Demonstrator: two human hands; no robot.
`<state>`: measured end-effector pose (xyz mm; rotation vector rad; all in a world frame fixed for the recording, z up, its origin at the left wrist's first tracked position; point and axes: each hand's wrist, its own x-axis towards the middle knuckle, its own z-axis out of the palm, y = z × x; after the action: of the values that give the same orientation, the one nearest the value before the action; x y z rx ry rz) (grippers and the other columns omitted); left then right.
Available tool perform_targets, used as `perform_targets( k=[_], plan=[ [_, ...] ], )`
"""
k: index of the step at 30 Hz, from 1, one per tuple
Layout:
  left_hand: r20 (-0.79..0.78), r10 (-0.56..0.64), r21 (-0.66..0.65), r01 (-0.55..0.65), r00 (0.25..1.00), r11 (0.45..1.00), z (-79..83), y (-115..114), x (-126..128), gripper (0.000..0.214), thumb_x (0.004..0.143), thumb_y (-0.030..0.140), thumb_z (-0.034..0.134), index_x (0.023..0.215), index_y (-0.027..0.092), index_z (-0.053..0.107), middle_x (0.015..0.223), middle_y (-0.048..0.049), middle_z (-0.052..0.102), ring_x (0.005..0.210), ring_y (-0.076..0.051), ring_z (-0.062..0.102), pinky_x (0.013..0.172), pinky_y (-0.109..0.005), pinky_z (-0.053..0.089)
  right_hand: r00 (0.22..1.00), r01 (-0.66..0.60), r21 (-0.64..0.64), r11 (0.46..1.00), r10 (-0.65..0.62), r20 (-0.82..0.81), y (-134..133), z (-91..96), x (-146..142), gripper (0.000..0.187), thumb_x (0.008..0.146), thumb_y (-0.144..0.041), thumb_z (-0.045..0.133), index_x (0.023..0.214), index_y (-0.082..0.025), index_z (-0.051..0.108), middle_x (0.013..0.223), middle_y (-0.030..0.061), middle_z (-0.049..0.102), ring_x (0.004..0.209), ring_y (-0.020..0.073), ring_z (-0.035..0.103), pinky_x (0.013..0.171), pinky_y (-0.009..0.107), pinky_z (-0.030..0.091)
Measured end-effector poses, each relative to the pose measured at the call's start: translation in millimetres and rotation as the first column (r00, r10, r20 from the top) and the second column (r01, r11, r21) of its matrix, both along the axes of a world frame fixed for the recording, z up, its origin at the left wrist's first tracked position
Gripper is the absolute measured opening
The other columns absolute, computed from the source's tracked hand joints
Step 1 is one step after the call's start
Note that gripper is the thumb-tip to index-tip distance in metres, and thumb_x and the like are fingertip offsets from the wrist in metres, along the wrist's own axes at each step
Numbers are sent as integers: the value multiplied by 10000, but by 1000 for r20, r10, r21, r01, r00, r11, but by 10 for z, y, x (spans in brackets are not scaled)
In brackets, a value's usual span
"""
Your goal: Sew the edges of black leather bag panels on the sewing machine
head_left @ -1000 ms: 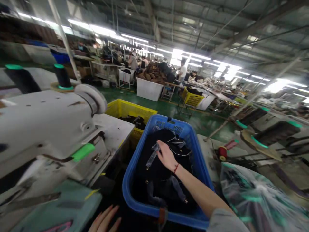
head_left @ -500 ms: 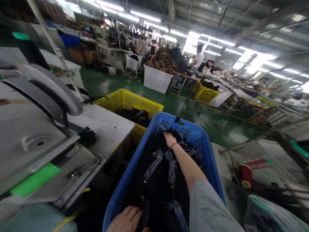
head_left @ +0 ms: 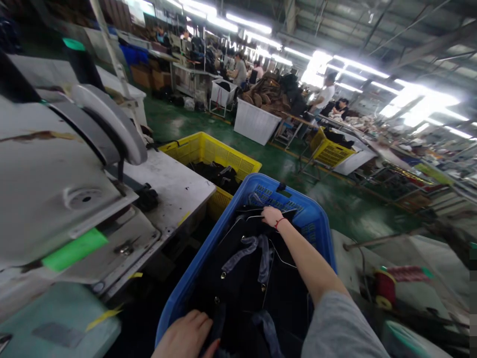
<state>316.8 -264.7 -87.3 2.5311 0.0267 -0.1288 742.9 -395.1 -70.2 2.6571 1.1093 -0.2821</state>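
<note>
A blue plastic crate (head_left: 169, 308) holds black fabric pieces (head_left: 242, 288) with grey-blue velvety straps (head_left: 264, 258) and small metal fittings. At the crate's far end, my right hand (head_left: 271, 215) has its fingers closed on the edge of a black fabric piece that shows a thin pale line. A red cord circles that wrist. My left hand (head_left: 186, 334) is at the near left, by the crate's rim. Its fingers curl over black fabric next to a strap, thumb opposite, and the frame's bottom edge cuts it off.
A sewing machine (head_left: 74, 199) on a white table (head_left: 175, 181) stands at my left. Beyond the crate is a yellow crate (head_left: 238, 161) with dark pieces. Thread spools (head_left: 385, 288) lie at the right. Farther back are a white bin (head_left: 257, 122) and people working.
My right hand has gone from lying flat on the fabric to gripping its far edge, which has shifted. The left hand stays near the rim. The view has turned slightly left.
</note>
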Motion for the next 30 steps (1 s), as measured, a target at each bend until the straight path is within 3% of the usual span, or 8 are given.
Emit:
perform_targets(
  k=[3, 7, 10, 13, 15, 19, 23, 30],
  plan=[
    [2, 3, 3, -3, 1000, 1000, 23, -15, -6, 294, 926, 375, 476, 958, 221, 724, 952, -78, 714, 916, -231, 648, 845, -342, 516, 982, 83, 176, 981, -110, 152, -649, 345, -151, 183, 946, -273, 571, 950, -138, 696, 1006, 111, 638, 968, 216, 611, 837, 348, 520],
    [-17, -11, 11, 11, 1000, 1000, 30, -18, -25, 334, 947, 381, 434, 947, 222, 727, 969, -83, 707, 914, -232, 640, 852, -366, 504, 881, 119, 462, 879, -308, 359, -1333, 832, -488, 362, 1019, -270, 350, 1140, -124, 658, 1023, 136, 597, 1011, 241, 569, 886, 382, 491],
    [-25, -17, 11, 18, 1000, 1000, 33, -11, -38, 347, 958, 374, 412, 951, 221, 723, 972, -83, 700, 907, -230, 636, 854, -383, 491, 852, -12, 641, 768, -328, 409, -1508, 1007, -890, 356, 1017, -268, 345, 1211, -161, 624, 1082, 122, 593, 1059, 241, 559, 925, 400, 480],
    [-18, -33, 6, 33, 999, 999, 45, -5, -44, 343, 964, 362, 402, 958, 224, 715, 964, -78, 695, 921, -233, 633, 855, -394, 480, 915, -228, 744, 628, -124, 385, -1380, 859, -1401, 326, 987, -230, 443, 1270, -225, 604, 1129, 103, 614, 1082, 237, 569, 950, 406, 472],
    [-19, -47, 2, 47, 999, 999, 58, -5, -46, 347, 969, 354, 389, 946, 222, 709, 954, -75, 691, 927, -239, 632, 851, -403, 477, 943, -293, 695, 656, 79, 323, -1203, 582, -1739, 365, 988, -191, 427, 1315, -245, 581, 1154, 101, 631, 1100, 227, 570, 968, 402, 465],
    [-34, -43, 25, 43, 999, 999, 67, -16, -52, 345, 967, 335, 385, 915, 206, 701, 932, -81, 686, 927, -255, 630, 843, -426, 472, 895, -411, 380, 829, 445, -3, -928, -65, -2166, 365, 974, -202, 471, 1312, -258, 595, 1327, 71, 599, 1280, 215, 483, 1095, 409, 384],
    [-36, -41, 22, 42, 998, 999, 70, -28, -51, 337, 966, 320, 380, 930, 205, 694, 945, -77, 684, 938, -261, 625, 846, -441, 471, 982, -148, 202, 968, 167, -84, -887, -272, -1987, 349, 918, -165, 528, 1235, -235, 655, 1418, 55, 534, 1340, 212, 425, 1135, 366, 338],
    [-60, -65, -2, 65, 996, 998, 125, -14, -23, 337, 966, 303, 366, 906, 214, 685, 930, -70, 682, 918, -253, 628, 820, -419, 478, 974, 222, 119, 968, -226, 22, -699, -167, -752, 280, 976, -194, 459, 1177, -171, 652, 1431, 121, 474, 1266, 241, 485, 1029, 380, 448]
  ],
)
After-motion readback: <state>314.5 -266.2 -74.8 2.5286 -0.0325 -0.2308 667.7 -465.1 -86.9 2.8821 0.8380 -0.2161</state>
